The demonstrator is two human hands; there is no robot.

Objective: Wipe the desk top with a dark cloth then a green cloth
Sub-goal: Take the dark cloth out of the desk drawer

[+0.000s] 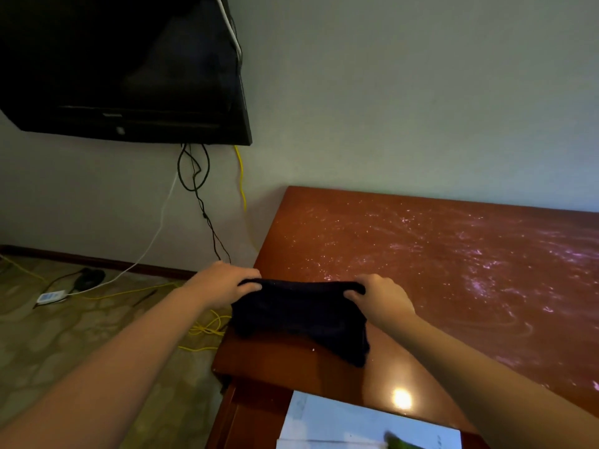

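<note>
This looks like a lived-in room of a home or a guest room, not a workplace. A dark flat television (123,66) hangs on a plain pale wall (405,92), with black cables (194,176) and a yellow cable (240,176) dangling loose beneath it. The floor is covered in patterned beige carpet (64,335), edged by a dark wooden skirting board (97,262), and a white power strip (52,297) lies on it. A glossy red-brown wooden counter (421,270) stands against the wall, with white papers (340,422) at its near edge.

Desk top (437,254) open far/right; white paper (356,422) near edge.
</note>
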